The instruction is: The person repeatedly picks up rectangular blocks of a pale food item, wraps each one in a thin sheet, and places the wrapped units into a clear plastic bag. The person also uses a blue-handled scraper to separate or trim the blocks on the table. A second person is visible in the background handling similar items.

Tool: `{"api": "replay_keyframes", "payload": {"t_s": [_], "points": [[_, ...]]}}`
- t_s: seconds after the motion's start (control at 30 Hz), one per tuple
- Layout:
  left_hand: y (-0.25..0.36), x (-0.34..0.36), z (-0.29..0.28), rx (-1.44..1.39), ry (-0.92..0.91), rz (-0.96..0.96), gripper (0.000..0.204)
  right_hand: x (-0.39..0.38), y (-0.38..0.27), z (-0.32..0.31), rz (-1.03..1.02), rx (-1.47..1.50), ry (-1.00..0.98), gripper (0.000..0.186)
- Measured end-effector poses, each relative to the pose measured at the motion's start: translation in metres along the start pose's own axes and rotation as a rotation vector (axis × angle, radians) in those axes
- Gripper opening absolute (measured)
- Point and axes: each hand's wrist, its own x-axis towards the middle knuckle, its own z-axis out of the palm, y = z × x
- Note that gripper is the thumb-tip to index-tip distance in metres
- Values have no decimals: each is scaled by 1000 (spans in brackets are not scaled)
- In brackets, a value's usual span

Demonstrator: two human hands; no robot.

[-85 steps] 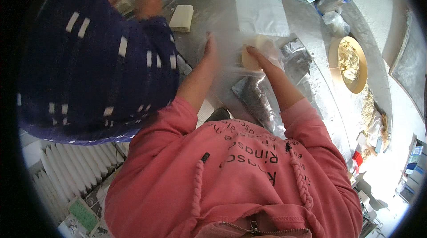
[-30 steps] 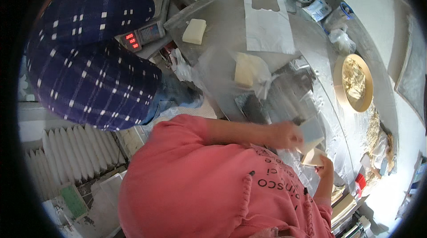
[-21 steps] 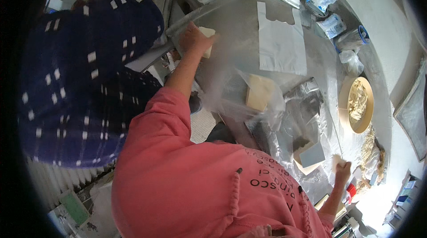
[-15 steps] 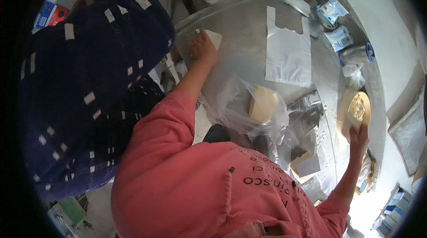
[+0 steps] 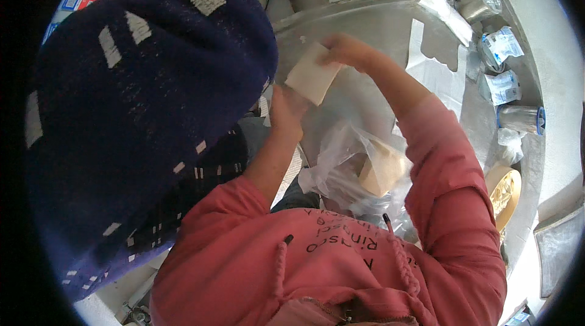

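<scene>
A pale, square block of thin layers (image 5: 312,76), which looks like a stack of dough wrappers, is tilted above the metal table (image 5: 378,33) at the far left. My right hand (image 5: 346,52) reaches across and grips its upper right edge, fingers closed. Beside its lower left corner is my left hand (image 5: 288,109); those fingers are blurred, and whether they touch the stack is unclear. Nearer to me, a clear plastic bag (image 5: 341,164) lies around another pale square block (image 5: 382,170).
A flat white carrier bag (image 5: 436,79) lies right of my right forearm. Jars and packets (image 5: 503,87) line the right edge. A round shallow container (image 5: 507,195) with yellowish strips stands nearer. Close on my left is a person in a dark blue sleeve (image 5: 152,82).
My right hand has left the round container at the right and crossed to the pale stack. My left hand has drawn nearer to me, and the stack is more fully in view.
</scene>
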Motion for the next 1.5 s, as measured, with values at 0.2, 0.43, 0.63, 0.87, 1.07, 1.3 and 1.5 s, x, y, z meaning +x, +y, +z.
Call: {"api": "replay_keyframes", "payload": {"t_s": [0.2,0.43,0.63,0.87,1.07,1.3,1.5], "points": [[-2,4,24,192,35,-20,35,36,17,10,-31,87,30,34],[5,14,34,356,130,-121,39,61,47,24,-17,-717,333,60],[4,31,42,82,178,-66,44,59,67,42,-41,-283,259,69],[7,31,43,117,7,-12,52,48,65,41,55,-106,157,67],[18,-27,98,1500,-93,877,67,-54,99,46,109,763,279,76],[-77,-226,189,1162,-1202,747,74,-329,140,49,-546,1899,619,72],[-247,-336,178,912,-1546,-204,46,-562,167,125,-743,1602,1000,76]]}}
